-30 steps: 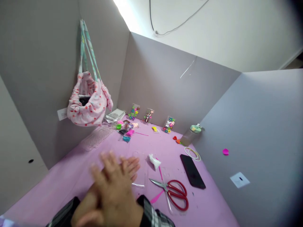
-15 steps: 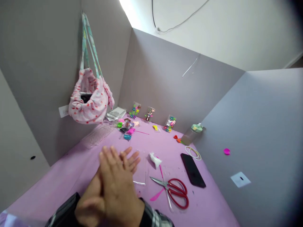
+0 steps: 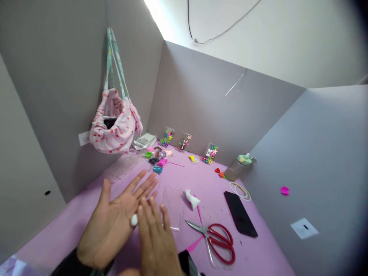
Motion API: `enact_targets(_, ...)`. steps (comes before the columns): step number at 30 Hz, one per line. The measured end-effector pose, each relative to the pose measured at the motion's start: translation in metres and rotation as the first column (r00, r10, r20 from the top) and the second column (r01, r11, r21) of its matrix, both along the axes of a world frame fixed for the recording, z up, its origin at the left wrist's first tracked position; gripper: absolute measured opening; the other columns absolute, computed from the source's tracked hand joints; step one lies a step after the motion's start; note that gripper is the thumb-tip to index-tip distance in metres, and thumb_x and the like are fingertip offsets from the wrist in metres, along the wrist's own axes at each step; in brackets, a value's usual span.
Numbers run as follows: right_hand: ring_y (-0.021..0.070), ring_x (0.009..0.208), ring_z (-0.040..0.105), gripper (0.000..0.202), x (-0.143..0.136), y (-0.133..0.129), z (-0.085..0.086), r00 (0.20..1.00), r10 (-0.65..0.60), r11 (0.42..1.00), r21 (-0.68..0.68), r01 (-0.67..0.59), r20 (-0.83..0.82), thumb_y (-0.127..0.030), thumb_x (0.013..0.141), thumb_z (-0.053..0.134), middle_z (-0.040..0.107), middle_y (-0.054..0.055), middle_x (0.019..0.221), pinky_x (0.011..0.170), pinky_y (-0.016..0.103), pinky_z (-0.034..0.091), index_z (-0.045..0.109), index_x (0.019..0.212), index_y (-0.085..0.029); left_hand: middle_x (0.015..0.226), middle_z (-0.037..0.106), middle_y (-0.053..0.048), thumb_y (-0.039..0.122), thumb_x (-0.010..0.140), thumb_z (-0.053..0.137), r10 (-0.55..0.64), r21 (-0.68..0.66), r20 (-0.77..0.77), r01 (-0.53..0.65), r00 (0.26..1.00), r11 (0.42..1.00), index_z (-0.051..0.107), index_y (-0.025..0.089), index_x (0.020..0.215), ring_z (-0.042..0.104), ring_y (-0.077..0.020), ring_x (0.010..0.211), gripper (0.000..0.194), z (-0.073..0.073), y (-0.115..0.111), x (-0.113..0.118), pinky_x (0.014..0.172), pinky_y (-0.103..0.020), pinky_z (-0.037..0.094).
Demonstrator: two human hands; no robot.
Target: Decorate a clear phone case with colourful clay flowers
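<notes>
My left hand [image 3: 116, 214] is open, palm up, with its fingers stretched out. A small smooth white ball of clay [image 3: 134, 220] rests on the edge of that palm, beside the fingers of my right hand [image 3: 156, 234]. The right hand lies palm down with its fingers straight, overlapping the left fingers in the view. Behind the right fingertips, a clear phone case [image 3: 172, 207] lies on the pink table. A white crumpled packet [image 3: 191, 199] sits just right of the case.
Red-handled scissors [image 3: 220, 241] lie over a pink tool and a clear strip on the right. Beyond are a black phone [image 3: 240, 214], bangles [image 3: 240, 191] and a bottle [image 3: 238, 166]. Coloured clay packets [image 3: 157, 155] lie at the back left, below a hanging bag [image 3: 115, 130].
My hands were pressed together palm to palm. Now they have come apart, the left palm turned up, and the white ball shows between them. The view has shifted slightly.
</notes>
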State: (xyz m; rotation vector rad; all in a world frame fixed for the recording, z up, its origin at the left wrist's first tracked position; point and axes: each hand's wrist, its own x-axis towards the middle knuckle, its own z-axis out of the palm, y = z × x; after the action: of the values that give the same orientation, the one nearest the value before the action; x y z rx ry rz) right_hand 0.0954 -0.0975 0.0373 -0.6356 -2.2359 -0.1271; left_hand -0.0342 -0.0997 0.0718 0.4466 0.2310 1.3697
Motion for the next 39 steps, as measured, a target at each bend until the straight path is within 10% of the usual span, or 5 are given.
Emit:
enact_targets(13,0.0318,0.138,0.043,0.073,0.001,-0.007,-0.020,0.999,0.053,0.998,0.025,-0.053,0.003,-0.056,0.091,0.053,0.060,0.016,0.135,0.114,0.051,0.037,0.038,0.148,-0.012,0.152,0.048,-0.008,0.072,0.088,0.036,0.032,-0.220,0.086,-0.012,0.996,0.975,0.039,0.024,0.149,0.022,-0.0209,0.149,0.078,-0.001,0.001,0.002,0.123,-0.037,0.006)
enact_targets(25,0.0190,0.094,0.066,0.016,0.028,0.019,0.032,0.944,0.111,0.902,-0.367,-0.227,-0.310,-0.027,0.092,0.062,0.072,0.006,0.097,0.085,0.033,0.054,0.068,0.106,-0.022,0.131,0.064,-0.012,0.056,0.091,0.050,0.050,-0.311,-0.154,-0.097,0.987,0.945,0.064,0.018,0.123,0.047,-0.0276,0.135,0.052,0.001,0.003,0.008,0.116,-0.043,0.030)
enact_targets(29,0.0194,0.094,0.066,0.012,0.053,0.049,0.039,0.899,-0.144,0.800,-0.583,-0.140,-0.414,-0.025,0.089,0.065,0.072,0.005,0.099,0.087,0.033,0.052,0.070,0.099,-0.022,0.115,0.071,-0.007,0.038,0.087,0.064,0.174,-0.017,-0.609,-0.232,0.774,0.973,0.071,0.021,0.105,0.059,-0.0270,0.119,0.025,0.003,0.022,-0.005,0.110,-0.039,0.037)
enact_targets(33,0.0191,0.097,0.066,0.013,0.064,0.072,0.035,0.876,-0.210,0.754,-0.642,-0.138,-0.435,-0.022,0.088,0.065,0.072,0.004,0.100,0.089,0.033,0.051,0.071,0.100,-0.021,0.101,0.071,-0.004,0.037,0.081,0.070,0.197,0.179,-0.836,-0.086,0.512,0.980,0.072,0.022,0.096,0.065,-0.0265,0.103,0.021,0.008,0.056,-0.007,0.099,-0.038,0.044)
enact_targets(39,0.0189,0.099,0.064,0.016,0.057,0.078,0.022,0.863,-0.157,0.814,-0.558,-0.162,-0.479,-0.023,0.087,0.066,0.070,0.006,0.102,0.090,0.033,0.052,0.073,0.101,-0.023,0.097,0.069,-0.005,0.036,0.086,0.066,-0.031,0.080,-0.734,0.132,0.678,0.988,0.072,0.020,0.098,0.065,-0.0224,0.096,0.021,-0.009,0.077,0.015,0.096,-0.040,0.048)
